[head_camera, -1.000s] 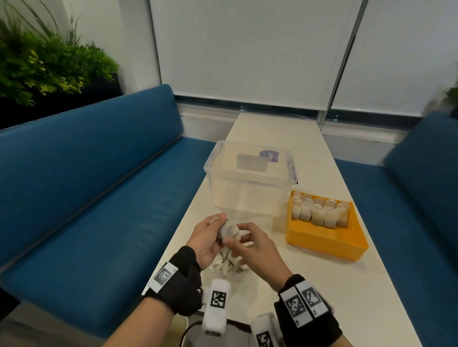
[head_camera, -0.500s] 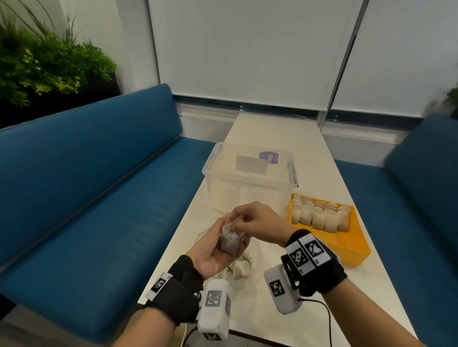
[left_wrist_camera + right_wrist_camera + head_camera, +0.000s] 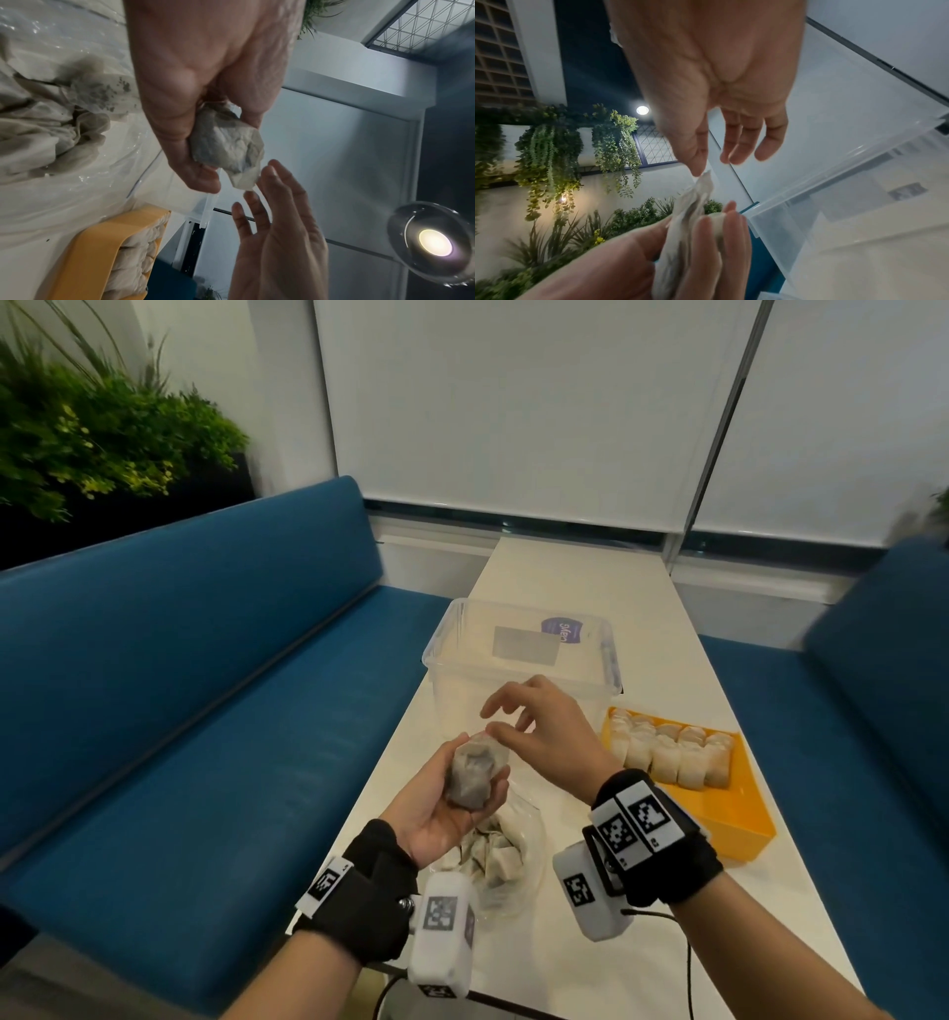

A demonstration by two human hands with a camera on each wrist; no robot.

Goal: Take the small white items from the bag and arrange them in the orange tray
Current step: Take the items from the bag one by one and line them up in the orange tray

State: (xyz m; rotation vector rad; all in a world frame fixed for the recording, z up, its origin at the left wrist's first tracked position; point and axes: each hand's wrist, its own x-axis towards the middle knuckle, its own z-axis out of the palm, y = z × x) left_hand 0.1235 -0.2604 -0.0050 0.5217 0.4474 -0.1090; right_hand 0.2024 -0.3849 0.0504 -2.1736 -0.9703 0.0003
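- Since half a second ago: our right hand (image 3: 547, 737) has let go, fingers now spread loosely just above the pouch (image 3: 471, 775).
- Pouch: crumpled, greyish-white, gripped in our left hand (image 3: 441, 806) above the bag (image 3: 506, 860) on the counter (image 3: 580, 588).
- Orange tray (image 3: 739, 819): rows of white pouches.

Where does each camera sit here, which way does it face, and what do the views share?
Head: worn on the head, faces forward and down the white table; shows both forearms, left hand, right hand.
Left wrist: looks along the left palm at the gripped small white pouch.
Right wrist: looks along the right palm toward the clear plastic bin.
Shared: all three show both hands and the pouch; head and left wrist share the orange tray.
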